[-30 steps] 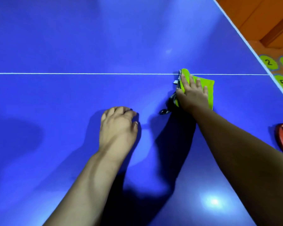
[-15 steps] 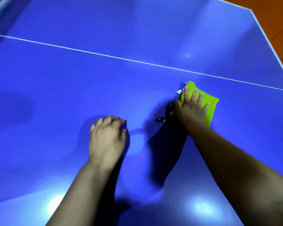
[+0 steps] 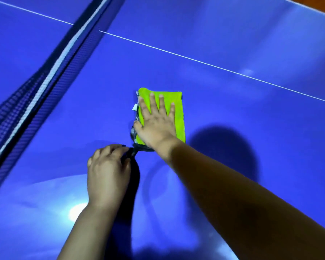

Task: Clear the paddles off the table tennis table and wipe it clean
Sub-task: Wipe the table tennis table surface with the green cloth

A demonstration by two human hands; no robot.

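Note:
A bright green folded cloth point(image 3: 179, 102) with a dark underside lies on the blue table tennis table point(image 3: 251, 119), near the middle. My right hand point(image 3: 156, 126) presses flat on the cloth, fingers spread over it. A short black strap point(image 3: 135, 151) sticks out from the cloth's near corner. My left hand point(image 3: 107, 171) rests on the table just below it, fingers curled, fingertips at the strap's end. Whether it grips the strap I cannot tell. No paddle is in view.
The net point(image 3: 45, 79), black mesh with a white top band, runs diagonally along the left. A white centre line point(image 3: 195, 60) crosses the table beyond the cloth. Shadows of my arms and head fall on the glossy surface.
The view has swung left and the net has come into sight. My right hand slid the cloth towards the net side. My left hand moved close to the cloth's strap.

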